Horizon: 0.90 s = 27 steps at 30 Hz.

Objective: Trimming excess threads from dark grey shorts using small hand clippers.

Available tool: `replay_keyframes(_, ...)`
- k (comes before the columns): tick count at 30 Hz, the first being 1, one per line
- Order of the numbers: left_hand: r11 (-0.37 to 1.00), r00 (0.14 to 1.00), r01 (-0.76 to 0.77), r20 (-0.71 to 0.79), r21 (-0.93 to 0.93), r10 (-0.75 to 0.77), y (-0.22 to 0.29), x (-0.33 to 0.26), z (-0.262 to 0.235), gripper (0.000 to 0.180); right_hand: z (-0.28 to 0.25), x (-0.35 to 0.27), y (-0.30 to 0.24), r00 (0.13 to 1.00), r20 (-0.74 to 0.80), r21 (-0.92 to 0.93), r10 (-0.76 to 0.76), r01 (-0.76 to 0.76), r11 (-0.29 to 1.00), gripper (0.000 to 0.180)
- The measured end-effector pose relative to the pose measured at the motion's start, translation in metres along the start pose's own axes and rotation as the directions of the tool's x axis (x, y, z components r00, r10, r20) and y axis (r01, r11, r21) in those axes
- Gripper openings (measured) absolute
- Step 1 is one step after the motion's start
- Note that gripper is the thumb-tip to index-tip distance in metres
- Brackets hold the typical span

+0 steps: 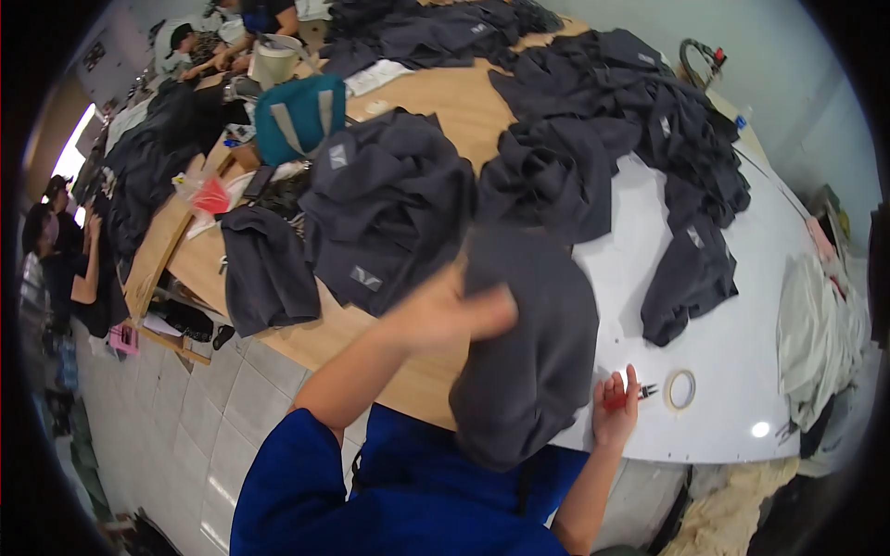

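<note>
Head view: the left hand [454, 310], mid-frame, is blurred, so I can't tell how its fingers sit, though it's right against the dark grey garment [528, 347] draped over the table edge [417, 385] at lower centre. The right hand [616, 408], lower right, has its fingers curled around a small red-handled snipper [630, 397], pinching it. My guess is it's early to midway: one piece in hand, and lots waiting. A heap of grey garments [389, 199] sits just above the left hand, and a bigger pile [630, 120] sprawls across the upper right. A tape roll [681, 390] lies beside the snipper on the white sheet [742, 343]. A teal bag [298, 116] stands in the upper left, with other people working beyond it.
</note>
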<state>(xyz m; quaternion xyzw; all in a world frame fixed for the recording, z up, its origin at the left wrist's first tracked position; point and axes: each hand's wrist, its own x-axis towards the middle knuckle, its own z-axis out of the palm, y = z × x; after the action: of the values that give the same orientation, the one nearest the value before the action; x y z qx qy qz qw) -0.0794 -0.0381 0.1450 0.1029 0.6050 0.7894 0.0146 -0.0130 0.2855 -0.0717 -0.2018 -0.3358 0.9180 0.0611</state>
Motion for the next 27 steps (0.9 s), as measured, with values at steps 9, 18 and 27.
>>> replay_keyframes(9, 0.780, 0.766, -0.521, -0.593, -0.346, 0.249, 0.026, 0.060, -0.112, 0.045, -0.005, 0.007, -0.003, 0.993, 0.114, 0.092, -0.003, -0.008, 0.996, 0.040)
replay_keyframes(18, 0.770, 0.549, -0.319, -0.770, -0.553, -0.325, -0.124, -0.001, -0.206, 0.048, 0.004, 0.006, -0.006, 0.995, 0.092, 0.095, 0.032, -0.041, 0.995, 0.041)
replay_keyframes(27, 0.516, 0.401, 0.145, -0.527, 0.845, 0.750, -0.128, -0.007, -0.153, 0.024, 0.000, 0.008, -0.006, 0.994, 0.109, 0.111, 0.022, -0.034, 0.993, 0.041)
